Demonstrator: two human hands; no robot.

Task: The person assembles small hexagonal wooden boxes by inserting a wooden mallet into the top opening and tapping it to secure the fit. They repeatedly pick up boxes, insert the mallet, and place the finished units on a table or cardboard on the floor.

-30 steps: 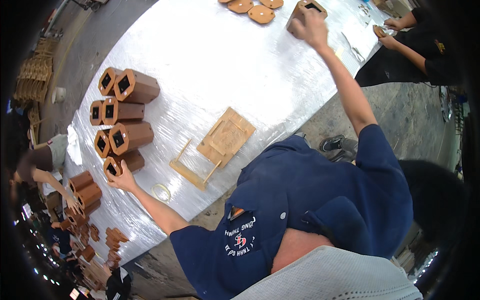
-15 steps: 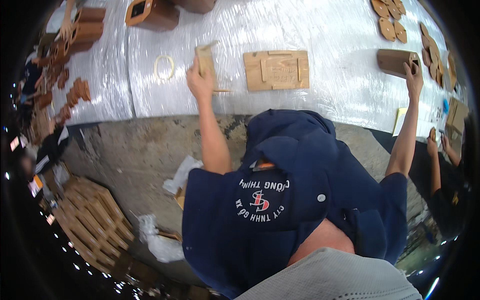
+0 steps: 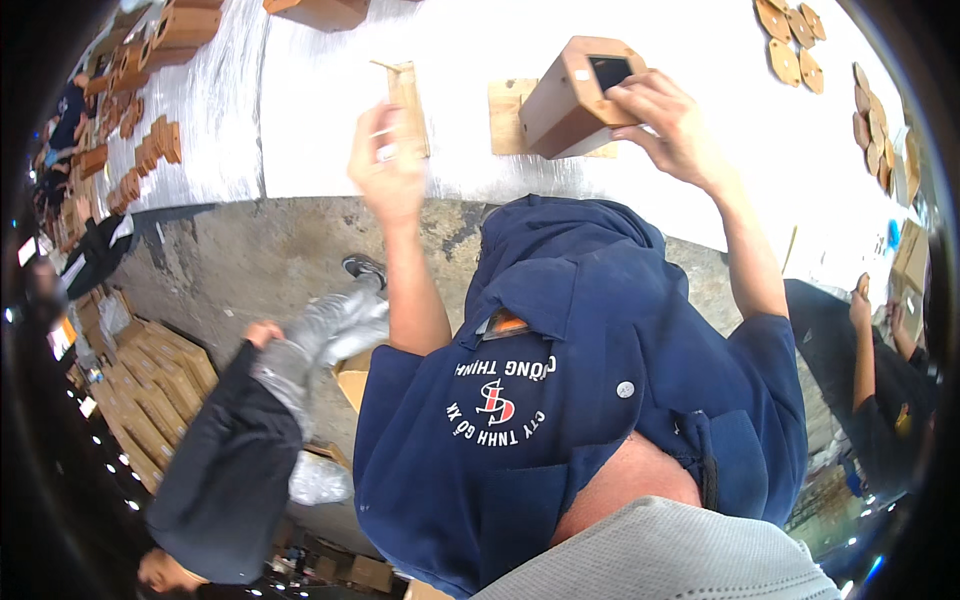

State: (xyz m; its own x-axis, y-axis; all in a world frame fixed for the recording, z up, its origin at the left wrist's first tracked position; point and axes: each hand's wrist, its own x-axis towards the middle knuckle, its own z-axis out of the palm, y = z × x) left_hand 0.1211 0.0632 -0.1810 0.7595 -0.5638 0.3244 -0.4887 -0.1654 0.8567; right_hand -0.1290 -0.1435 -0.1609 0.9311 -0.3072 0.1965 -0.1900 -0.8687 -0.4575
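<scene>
My right hand (image 3: 665, 125) grips the rim of a brown hexagonal wooden box (image 3: 560, 120), fingers at its dark square opening and thumb along the edge. The box is tilted, open end toward my right. Beneath or behind it shows a light wooden board (image 3: 506, 118), mostly hidden by the box. My left hand (image 3: 388, 170) is smeared by motion beside a narrow wooden block (image 3: 407, 95) with a thin stick at its far end. A small whitish spot shows at its fingers; whether it holds anything cannot be made out.
The table (image 3: 330, 110) is covered with shiny plastic film. Flat wooden plates (image 3: 785, 62) lie at the far right; more boxes (image 3: 185, 30) stand far left. A person in dark clothes (image 3: 235, 450) passes behind on the left, near stacked cartons (image 3: 150, 390). Another person (image 3: 870, 380) stands at right.
My right hand has brought the hexagonal box from the right over the wooden board and tilted it. My left hand has come nearer, off the narrow block. A person has appeared on the left.
</scene>
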